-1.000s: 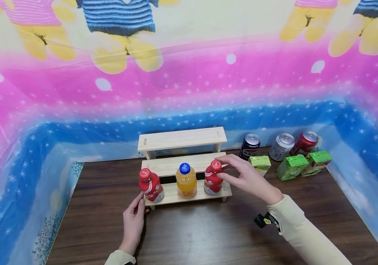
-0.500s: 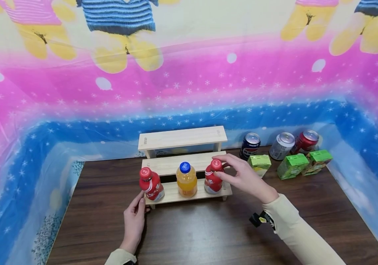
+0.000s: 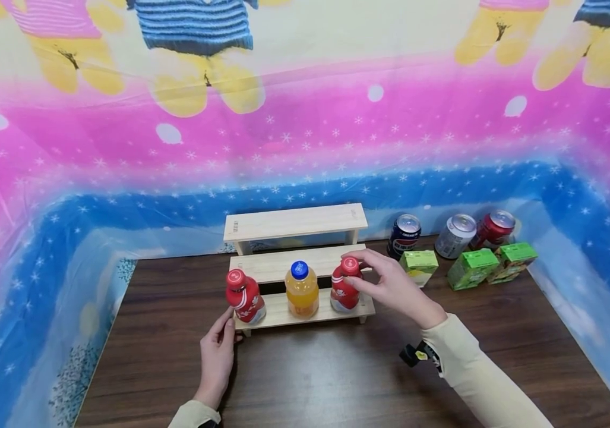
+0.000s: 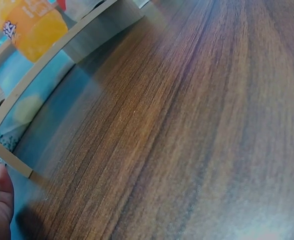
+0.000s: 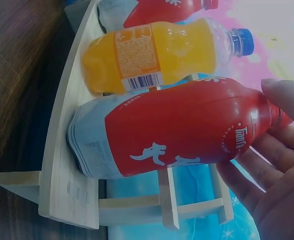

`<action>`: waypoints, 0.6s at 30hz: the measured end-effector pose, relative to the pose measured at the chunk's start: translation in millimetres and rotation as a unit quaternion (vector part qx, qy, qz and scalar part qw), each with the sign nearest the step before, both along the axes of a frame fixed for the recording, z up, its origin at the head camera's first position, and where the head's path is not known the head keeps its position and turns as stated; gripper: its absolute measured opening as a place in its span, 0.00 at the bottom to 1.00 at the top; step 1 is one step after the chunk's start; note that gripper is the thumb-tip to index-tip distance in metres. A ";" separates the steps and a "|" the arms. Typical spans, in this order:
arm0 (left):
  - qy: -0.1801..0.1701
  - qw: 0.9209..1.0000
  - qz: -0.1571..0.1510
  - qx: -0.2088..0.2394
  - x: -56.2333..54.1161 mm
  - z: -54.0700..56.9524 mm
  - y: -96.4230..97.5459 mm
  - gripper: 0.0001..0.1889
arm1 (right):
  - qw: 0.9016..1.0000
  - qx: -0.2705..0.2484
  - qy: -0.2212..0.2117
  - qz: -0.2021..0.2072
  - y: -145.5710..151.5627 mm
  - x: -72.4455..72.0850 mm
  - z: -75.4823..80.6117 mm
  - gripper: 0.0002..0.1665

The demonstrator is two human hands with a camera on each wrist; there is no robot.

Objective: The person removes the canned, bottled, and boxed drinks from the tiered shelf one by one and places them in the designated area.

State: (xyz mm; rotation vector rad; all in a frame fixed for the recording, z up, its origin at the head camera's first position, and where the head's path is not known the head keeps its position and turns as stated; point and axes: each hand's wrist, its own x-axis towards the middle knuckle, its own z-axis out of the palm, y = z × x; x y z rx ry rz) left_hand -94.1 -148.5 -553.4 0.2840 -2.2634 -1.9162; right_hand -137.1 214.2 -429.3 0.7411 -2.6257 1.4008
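The right forearm has edged slightly inward; the right hand pinches the right-hand red bottle by its neck at the front step's right end, while the left hand's loosely straight fingers touch its left end

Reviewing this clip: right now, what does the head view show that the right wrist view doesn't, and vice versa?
Only the head view shows the left hand, the three cans and the three cartons.

Only the right wrist view shows the barcode on the orange drink bottle.

Both show that bottle, the right hand holding one red bottle near its top, the wooden stand, and the other red bottle, cut off in the wrist view.
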 end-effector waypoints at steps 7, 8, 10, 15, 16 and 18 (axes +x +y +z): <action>-0.008 1.000 -0.001 -0.008 1.6 0.5 -2.6 0.19 | 0.999 0.004 -0.008 -0.035 -4.0 6.0 1.1 0.24; -0.008 1.000 -0.004 -0.008 1.3 0.7 -2.5 0.20 | 0.999 0.005 -0.004 -0.041 -3.9 6.6 1.6 0.24; -0.010 1.000 -0.007 -0.007 0.7 0.7 -2.3 0.20 | 0.999 0.008 0.003 -0.046 -3.7 7.4 2.1 0.24; -0.016 1.000 -0.006 -0.004 -0.9 -0.8 -3.1 0.20 | 0.998 0.020 0.023 -0.053 -3.1 7.5 1.2 0.24; -0.018 1.000 -0.007 -0.003 -1.3 -1.1 -3.2 0.20 | 0.998 0.021 0.026 -0.055 -3.1 7.7 1.6 0.24; -0.021 1.000 -0.010 -0.001 -2.2 -1.5 -3.4 0.20 | 0.998 0.021 0.030 -0.058 -3.3 8.3 2.8 0.24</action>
